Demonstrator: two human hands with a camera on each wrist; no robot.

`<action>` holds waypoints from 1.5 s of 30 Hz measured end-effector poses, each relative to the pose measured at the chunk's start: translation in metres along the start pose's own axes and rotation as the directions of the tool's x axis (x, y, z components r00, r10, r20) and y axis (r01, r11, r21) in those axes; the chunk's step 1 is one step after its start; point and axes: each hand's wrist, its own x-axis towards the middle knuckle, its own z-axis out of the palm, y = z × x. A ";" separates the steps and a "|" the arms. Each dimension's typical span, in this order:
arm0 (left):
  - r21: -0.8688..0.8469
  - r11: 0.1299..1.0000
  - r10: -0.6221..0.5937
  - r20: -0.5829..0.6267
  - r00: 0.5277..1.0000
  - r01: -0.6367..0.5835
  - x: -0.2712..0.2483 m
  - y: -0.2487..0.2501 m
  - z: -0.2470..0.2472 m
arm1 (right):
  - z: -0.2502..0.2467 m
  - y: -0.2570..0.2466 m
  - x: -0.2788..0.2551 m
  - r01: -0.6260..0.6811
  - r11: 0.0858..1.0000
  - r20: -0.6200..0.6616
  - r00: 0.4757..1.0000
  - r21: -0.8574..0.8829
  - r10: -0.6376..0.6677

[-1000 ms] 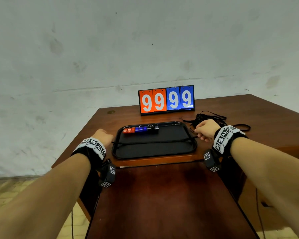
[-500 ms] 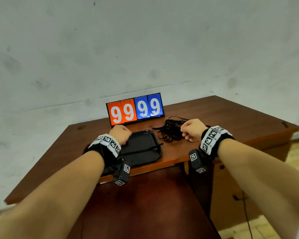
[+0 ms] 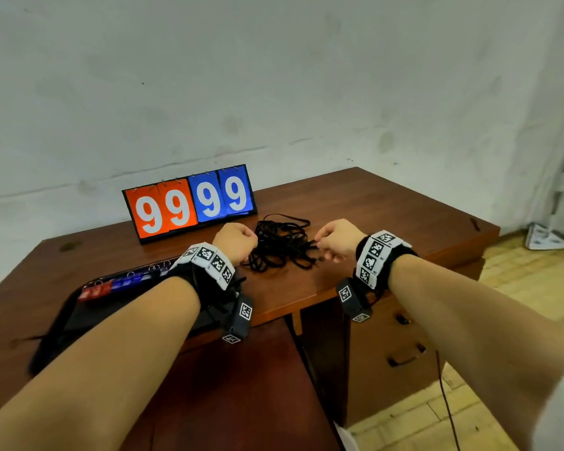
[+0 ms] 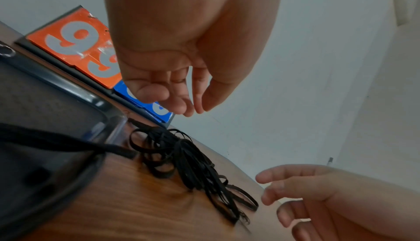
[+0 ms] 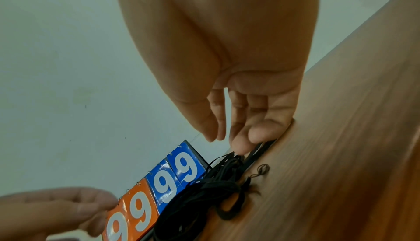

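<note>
Black cord tangle [image 3: 280, 247]: left hand [image 3: 235, 242] moved beside it, fingers loose, empty; right hand [image 3: 336, 239] touches it, fingers relaxed.

Your black flat cord [image 3: 279, 247] lies in a loose, tangled heap of loops on the wooden table [image 3: 388, 206], just right of the tray [image 4: 90, 97]. It sits near you from the scoreboard [image 3: 189, 203]. One strand [image 4: 56, 143] stretches left across the tray.
</note>
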 end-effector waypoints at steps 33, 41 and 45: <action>-0.121 0.977 0.185 0.052 0.981 -0.177 0.020 0.029 0.064 | -0.011 -0.023 0.031 0.028 0.991 0.097 0.994 0.134 -0.041; -0.113 0.929 0.348 -0.064 0.935 -0.353 0.020 0.049 0.050 | -0.020 -0.046 0.021 0.077 0.881 0.075 0.989 0.466 -0.126; 0.036 0.903 0.430 -0.055 0.901 -0.429 0.018 0.058 0.045 | -0.017 -0.051 0.019 0.107 0.890 0.076 0.985 0.442 -0.156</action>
